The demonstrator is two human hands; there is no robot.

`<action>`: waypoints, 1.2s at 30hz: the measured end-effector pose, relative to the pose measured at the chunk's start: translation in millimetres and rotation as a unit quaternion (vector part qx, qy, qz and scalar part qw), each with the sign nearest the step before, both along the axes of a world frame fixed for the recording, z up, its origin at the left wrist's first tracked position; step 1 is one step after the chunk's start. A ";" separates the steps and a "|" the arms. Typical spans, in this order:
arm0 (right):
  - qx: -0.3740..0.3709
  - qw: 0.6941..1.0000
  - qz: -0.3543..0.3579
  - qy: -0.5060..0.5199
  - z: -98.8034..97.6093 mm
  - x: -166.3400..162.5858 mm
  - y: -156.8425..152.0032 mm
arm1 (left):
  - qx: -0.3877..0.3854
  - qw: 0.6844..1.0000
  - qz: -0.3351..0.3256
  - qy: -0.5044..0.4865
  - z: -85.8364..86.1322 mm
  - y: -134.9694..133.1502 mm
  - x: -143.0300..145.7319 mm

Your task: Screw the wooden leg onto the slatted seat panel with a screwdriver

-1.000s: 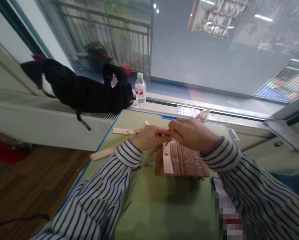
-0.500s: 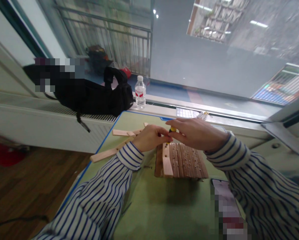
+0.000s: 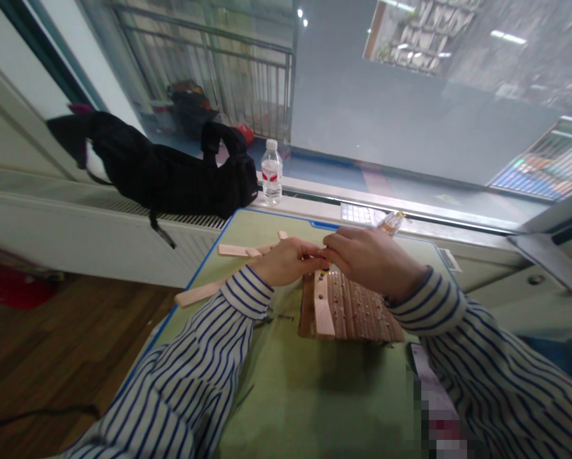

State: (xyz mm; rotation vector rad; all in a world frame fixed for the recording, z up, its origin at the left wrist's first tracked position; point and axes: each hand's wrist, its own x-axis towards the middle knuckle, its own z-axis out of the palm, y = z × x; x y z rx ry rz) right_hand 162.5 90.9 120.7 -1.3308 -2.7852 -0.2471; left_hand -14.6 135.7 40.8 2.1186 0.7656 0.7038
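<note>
My right hand [image 3: 369, 255] is closed around a small yellow-and-black screwdriver [image 3: 325, 268], most of which the fingers hide. The fingertips of my left hand [image 3: 288, 260] are pinched together at the same tool, beside the right fingers. Below them lies a pale wooden strip [image 3: 323, 315] with small dark holes, along the left side of a block of layered corrugated cardboard [image 3: 362, 309]. Its far end is hidden under my hands. More wooden strips [image 3: 200, 293] lie left of my left hand, partly behind my wrist.
The green tabletop [image 3: 286, 395] has a blue edge. A phone [image 3: 424, 366] lies near my right forearm, and a few small dark screws [image 3: 286, 317] lie left of the block. On the sill stand a water bottle [image 3: 271, 175], a black bag [image 3: 171, 175] and a clear plastic packet [image 3: 392, 223].
My right fingers have curled in more tightly around the screwdriver, covering its handle top. My left hand keeps its pinch, and the strip and cardboard stay together. The view has shifted slightly.
</note>
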 end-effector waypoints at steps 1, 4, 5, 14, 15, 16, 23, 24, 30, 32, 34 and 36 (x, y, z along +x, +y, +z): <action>0.012 1.000 -0.007 -0.006 -0.9 -0.9 -1.2 | 0.006 1.000 -0.001 0.001 -0.6 0.2 -0.1; 0.030 0.999 -0.015 -0.016 -2.7 -2.6 -3.9 | 0.026 0.999 0.017 0.009 -0.9 -0.9 0.9; 0.032 0.999 -0.016 -0.017 -2.8 -2.9 -4.4 | 0.029 0.999 0.027 0.014 -0.4 -1.7 1.8; 0.007 1.000 -0.025 -0.013 6.4 -4.2 -3.8 | 0.047 0.994 0.100 -0.007 4.4 -6.8 9.2; -0.006 1.000 -0.018 -0.008 8.5 -3.5 -3.5 | 0.039 0.994 0.101 -0.006 4.5 -6.6 8.9; -0.020 1.000 -0.008 0.000 10.3 -2.5 -3.1 | 0.032 0.994 0.100 -0.005 4.7 -6.3 8.4; -0.056 0.997 0.040 0.027 7.0 2.5 2.2 | -0.004 0.997 0.068 -0.025 5.9 -5.2 5.4; -0.047 0.998 0.038 0.027 5.2 2.1 2.3 | -0.013 0.997 0.065 -0.029 5.5 -4.9 4.9; -0.009 1.000 0.003 0.027 -2.3 -2.3 -2.5 | -0.066 0.997 0.033 -0.035 0.6 -0.8 0.8; 0.005 1.000 -0.013 0.024 -5.0 -3.1 -4.5 | -0.073 0.997 0.015 -0.036 -1.2 0.2 0.0; 0.018 0.999 -0.025 0.027 -7.9 -3.3 -6.0 | -0.075 0.996 -0.001 -0.039 -2.0 0.4 -0.1; 0.025 0.999 -0.029 0.030 -10.1 -3.2 -7.1 | -0.068 0.997 -0.007 -0.039 -1.6 -0.1 0.3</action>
